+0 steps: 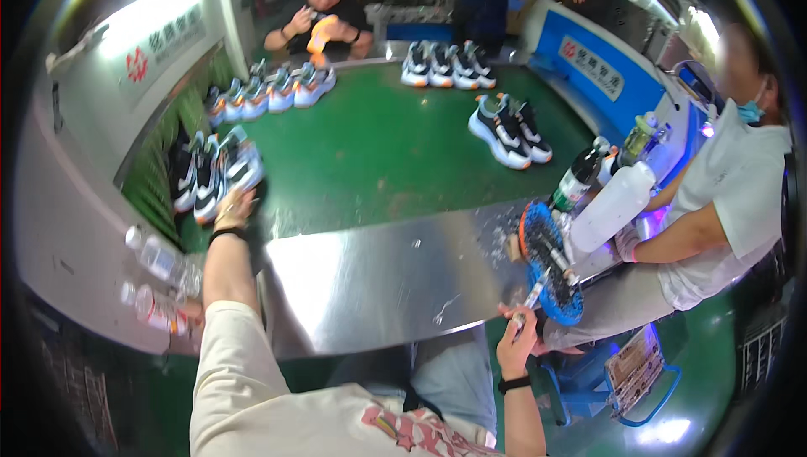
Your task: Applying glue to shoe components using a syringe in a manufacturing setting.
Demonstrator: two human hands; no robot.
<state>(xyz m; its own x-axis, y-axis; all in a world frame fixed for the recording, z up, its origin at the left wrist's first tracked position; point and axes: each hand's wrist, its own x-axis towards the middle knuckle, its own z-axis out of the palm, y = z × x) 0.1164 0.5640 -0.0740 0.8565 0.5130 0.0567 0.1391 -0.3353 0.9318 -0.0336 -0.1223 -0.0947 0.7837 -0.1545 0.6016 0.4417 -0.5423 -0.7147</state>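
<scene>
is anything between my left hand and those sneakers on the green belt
Nothing visible does. The left hand reaches over the belt edge and sits right at the nearest sneakers; whether it touches them is unclear.

Green conveyor belt (378,154), steel worktop (395,280)

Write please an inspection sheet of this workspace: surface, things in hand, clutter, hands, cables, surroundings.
Surface: green belt behind a bare steel table.
Job's things: left hand reaches a pair of shoes at the belt's left edge; right hand holds a small tool beside a blue basket.
Clutter: more shoe pairs on the belt; clear bottles at left; a dark bottle and a white bottle at right.
Grips: left hand's fingers hidden behind the shoes; right hand closed on the tool.
Cables: nothing seen.
Surroundings: other people work around the belt; blue machine at right.
</scene>
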